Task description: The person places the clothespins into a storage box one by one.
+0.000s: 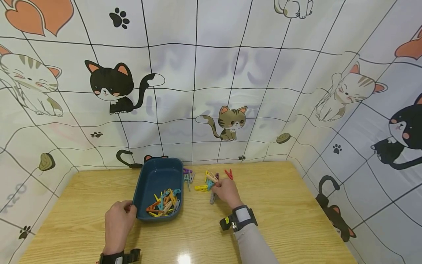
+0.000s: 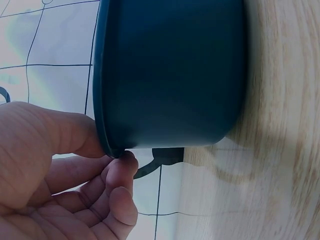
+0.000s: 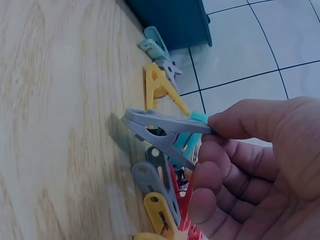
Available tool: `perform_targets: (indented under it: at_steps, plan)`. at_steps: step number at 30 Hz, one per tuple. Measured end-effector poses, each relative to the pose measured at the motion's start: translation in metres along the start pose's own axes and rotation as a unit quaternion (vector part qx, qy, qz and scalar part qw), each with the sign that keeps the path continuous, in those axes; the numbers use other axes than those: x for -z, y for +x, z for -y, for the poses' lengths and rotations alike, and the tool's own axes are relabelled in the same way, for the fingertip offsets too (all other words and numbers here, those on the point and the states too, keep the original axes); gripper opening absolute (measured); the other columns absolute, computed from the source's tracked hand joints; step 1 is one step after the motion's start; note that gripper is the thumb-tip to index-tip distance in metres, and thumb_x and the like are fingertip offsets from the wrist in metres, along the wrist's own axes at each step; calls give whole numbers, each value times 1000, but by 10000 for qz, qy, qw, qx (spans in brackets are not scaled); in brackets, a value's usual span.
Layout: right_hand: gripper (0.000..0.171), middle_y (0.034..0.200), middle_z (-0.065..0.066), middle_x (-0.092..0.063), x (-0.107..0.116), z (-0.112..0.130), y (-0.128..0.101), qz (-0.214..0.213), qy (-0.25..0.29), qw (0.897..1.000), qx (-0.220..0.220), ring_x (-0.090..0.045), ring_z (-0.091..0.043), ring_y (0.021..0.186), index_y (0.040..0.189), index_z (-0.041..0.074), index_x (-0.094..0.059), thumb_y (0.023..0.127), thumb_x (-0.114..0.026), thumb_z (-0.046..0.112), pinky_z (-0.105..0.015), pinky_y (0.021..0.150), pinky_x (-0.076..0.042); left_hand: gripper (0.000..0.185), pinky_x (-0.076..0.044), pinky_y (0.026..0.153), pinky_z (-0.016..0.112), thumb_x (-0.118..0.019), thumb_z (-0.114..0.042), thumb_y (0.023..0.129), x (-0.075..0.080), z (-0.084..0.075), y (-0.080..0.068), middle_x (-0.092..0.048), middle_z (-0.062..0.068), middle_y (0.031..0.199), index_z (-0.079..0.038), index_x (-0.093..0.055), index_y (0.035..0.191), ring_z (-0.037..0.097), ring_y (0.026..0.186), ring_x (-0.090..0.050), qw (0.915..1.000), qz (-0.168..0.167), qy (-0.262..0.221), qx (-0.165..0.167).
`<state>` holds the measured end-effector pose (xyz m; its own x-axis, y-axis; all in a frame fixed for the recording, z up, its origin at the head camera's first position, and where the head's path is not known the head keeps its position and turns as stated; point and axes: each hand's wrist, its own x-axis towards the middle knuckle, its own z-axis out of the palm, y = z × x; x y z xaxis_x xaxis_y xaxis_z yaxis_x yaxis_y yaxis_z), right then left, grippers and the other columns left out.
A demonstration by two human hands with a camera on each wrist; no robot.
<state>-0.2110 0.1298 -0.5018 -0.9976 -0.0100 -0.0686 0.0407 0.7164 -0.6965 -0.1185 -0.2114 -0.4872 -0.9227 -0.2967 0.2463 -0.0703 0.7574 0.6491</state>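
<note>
Grey peg [image 3: 170, 125], perhaps just off the table [image 3: 60, 125], is pinched by the right hand [image 1: 227, 192]; the left [image 1: 119, 222] pinches the tray [image 1: 161, 176]. Picking up seems underway; next calls for lifting clear.

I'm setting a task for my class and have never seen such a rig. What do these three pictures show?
There is no robot: the grip here is a person's bare left hand and right hand. The wide picture looks down from a camera on the head; the two close ones come from wrist cameras, one per hand. On the wooden table stands a dark blue tray with colourful clothes pegs inside; more loose pegs lie to its right. The left hand pinches the tray's rim. The right hand, by the loose pegs, pinches a grey peg, seen clearly in the right wrist picture.
</note>
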Motion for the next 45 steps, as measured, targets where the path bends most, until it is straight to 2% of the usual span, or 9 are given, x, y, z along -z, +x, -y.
perform_targets:
  at_steps: [5,13,18,24,30,34,39,45]
  plan:
    - [12,69,2,-57,2,5,0,-7,189,9998,10,-47,-12,61,84,6,-76,92,-73,15,-25,53,-34,21,-47,58,41,-61,0,86,0,0,0,-65,17,76,12,-75,95,29,67,-62,10000,-59,1,-12]
    - [11,78,-1,-67,6,17,-3,-128,489,9983,285,-54,-11,62,91,6,-78,92,-72,15,-26,55,-42,21,-47,58,42,-61,-1,86,-1,1,0,-65,17,76,13,-75,95,30,67,-63,10000,-40,26,19]
    - [12,83,-1,-68,8,25,-5,-78,751,9963,413,-57,-13,65,94,6,-78,93,-74,17,-27,57,-45,22,-47,57,40,-61,0,86,-2,1,1,-65,17,76,13,-75,95,29,67,-63,10000,-35,14,24]
    - [14,76,0,-63,5,36,-4,-164,862,9936,714,-52,-13,65,88,5,-78,92,-73,17,-27,57,-41,21,-46,57,39,-61,0,86,-2,1,1,-65,17,76,13,-75,95,29,67,-62,10000,-43,7,48]
    - [15,79,-3,-70,1,50,-4,-208,1013,9912,831,-59,-12,65,91,5,-79,94,-72,18,-26,58,-45,21,-44,55,36,-61,0,85,-2,1,-1,-65,17,75,13,-75,94,29,65,-61,9999,-118,17,38]
    - [15,78,-2,-70,-3,60,-3,-244,1063,9900,891,-58,-11,66,92,5,-80,94,-72,18,-25,58,-44,20,-44,55,36,-61,1,85,-2,1,-1,-65,16,75,12,-75,94,29,65,-61,9999,-162,31,18]
    - [14,76,-3,-71,-9,72,-3,-325,1011,9853,1337,-55,-7,64,90,5,-80,94,-73,16,-23,57,-43,20,-45,56,37,-61,1,85,-2,2,-1,-65,16,74,12,-75,94,29,65,-61,9999,-164,51,-1]
    - [13,77,-5,-72,-19,83,-4,-221,961,9738,2048,-53,-5,64,86,4,-80,93,-72,12,-23,58,-42,20,-44,55,35,-62,1,85,-2,1,-1,-65,16,74,13,-75,94,28,64,-61,9999,-154,66,-28]
